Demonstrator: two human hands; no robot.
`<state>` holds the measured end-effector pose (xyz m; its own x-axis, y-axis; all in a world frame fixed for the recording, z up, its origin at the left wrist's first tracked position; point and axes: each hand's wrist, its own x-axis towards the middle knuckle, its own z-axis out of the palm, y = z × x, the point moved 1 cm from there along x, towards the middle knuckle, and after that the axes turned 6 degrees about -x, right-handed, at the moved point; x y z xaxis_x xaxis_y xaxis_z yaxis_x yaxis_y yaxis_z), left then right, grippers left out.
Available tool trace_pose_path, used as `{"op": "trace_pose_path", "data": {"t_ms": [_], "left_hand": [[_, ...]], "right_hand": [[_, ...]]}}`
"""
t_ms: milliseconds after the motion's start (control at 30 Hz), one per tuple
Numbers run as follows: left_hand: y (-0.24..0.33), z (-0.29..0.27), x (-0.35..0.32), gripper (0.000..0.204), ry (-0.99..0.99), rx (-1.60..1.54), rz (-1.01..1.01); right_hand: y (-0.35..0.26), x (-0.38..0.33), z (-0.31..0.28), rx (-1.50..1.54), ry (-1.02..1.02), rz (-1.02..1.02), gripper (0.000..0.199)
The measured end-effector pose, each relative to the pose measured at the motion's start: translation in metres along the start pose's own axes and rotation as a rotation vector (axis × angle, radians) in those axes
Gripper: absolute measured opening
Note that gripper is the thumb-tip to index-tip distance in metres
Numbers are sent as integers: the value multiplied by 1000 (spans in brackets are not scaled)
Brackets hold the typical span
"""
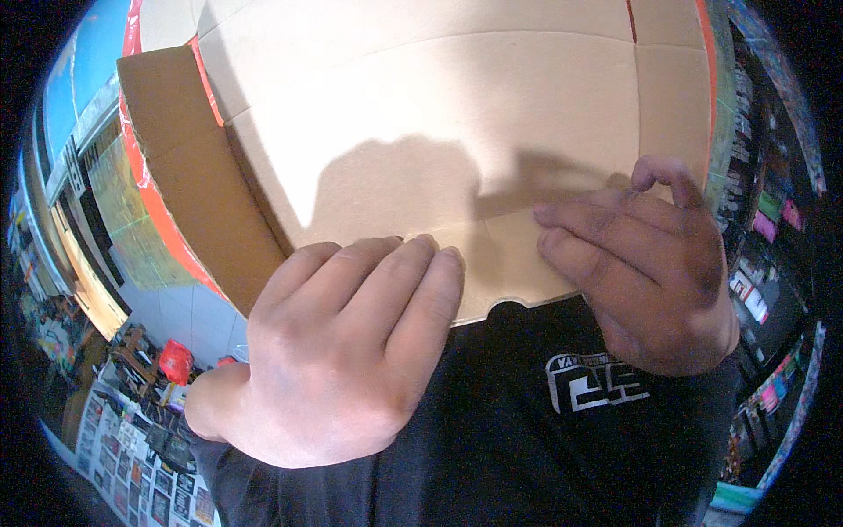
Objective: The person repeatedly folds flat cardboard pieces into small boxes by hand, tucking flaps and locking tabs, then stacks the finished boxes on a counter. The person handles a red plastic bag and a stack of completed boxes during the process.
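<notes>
A large brown cardboard box (544,97), laid open with red-orange outer edges, fills the view in front of me. My left hand (342,351) is closed over its near flap, fingers side by side on top; the thumb is hidden. To the right, my right hand (650,263) rests on the same near flap with several fingers stretched out to the left and the little finger raised and bent. Its thumb does not show clearly. Between the two hands the flap's edge has a small rounded notch. A side flap (202,176) stands folded up at the left.
My black shirt (492,422) is close behind the near edge. At the lower left are a red plastic bag (176,362) and a sheet with many small pictures (149,479). Cluttered, colourful items (768,215) line the right side. Shadows of my hands fall across the cardboard.
</notes>
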<state>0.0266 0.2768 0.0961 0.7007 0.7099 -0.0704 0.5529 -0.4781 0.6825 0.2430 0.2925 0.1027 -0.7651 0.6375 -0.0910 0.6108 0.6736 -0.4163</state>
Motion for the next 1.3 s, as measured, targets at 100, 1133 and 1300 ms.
{"op": "trace_pose_path", "data": {"t_ms": [100,1133,1300], "left_hand": [[-2,0,-1,35,-57,-23,-10],[-68,-11,-27,39,713,-869,-254],[-79,-16,-28,37,606,-808,-336]], "right_hand": [[-4,5,4,70,-53,21,18],[33,-10,28,717,885,599,40],[38,-14,23,686,758,566,33]]}}
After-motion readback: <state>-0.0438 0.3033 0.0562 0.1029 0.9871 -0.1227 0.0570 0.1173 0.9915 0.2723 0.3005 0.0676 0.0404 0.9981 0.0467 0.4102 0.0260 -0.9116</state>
